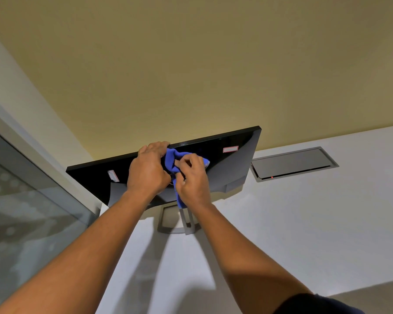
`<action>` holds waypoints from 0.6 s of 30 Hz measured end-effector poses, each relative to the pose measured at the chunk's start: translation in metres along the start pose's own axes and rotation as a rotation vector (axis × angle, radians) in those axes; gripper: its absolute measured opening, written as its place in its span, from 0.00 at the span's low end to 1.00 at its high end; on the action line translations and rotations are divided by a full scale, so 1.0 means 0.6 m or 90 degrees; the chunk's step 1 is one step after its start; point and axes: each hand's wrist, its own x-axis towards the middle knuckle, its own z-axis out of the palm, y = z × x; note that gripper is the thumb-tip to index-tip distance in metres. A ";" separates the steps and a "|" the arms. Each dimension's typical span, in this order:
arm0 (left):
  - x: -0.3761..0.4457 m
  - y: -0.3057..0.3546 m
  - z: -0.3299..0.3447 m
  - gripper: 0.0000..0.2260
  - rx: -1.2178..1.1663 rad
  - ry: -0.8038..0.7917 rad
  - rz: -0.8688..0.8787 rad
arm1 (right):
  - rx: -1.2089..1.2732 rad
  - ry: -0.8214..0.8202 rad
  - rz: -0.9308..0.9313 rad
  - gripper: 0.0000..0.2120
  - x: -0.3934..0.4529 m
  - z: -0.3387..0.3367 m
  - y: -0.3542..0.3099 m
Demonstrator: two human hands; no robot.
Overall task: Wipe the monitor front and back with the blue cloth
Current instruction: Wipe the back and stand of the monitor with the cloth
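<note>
A broad white tabletop (304, 223) carries everything here, with a grey rectangular cable hatch (293, 163) set flush into it to the right. On it stands the glossy black flat-panel monitor (232, 164), seen from its back side, which bears 2 small white stickers; its grey metal stand (179, 220) rests on the tabletop below the arms. The left hand (148, 168) is curled over the monitor's top edge near the middle, gripping and steadying the panel. The right hand (190, 177) pinches the crumpled blue cloth (175, 160), bunched against the back of the monitor just beside the left hand, with 1 tail of cloth hanging down toward the stand.

The step appears to be the wiping of the back; whether the front has been done cannot be told, since the screen faces away. The risk lies in pressure: a hard push with the cloth could tip the panel or twist it on its slim stand if the left hand's grip slackens. The dangling tail could also snag on the stand's neck.
</note>
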 end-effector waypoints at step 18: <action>0.002 -0.011 0.014 0.35 0.016 0.046 0.023 | 0.012 0.137 0.136 0.13 -0.011 -0.011 0.033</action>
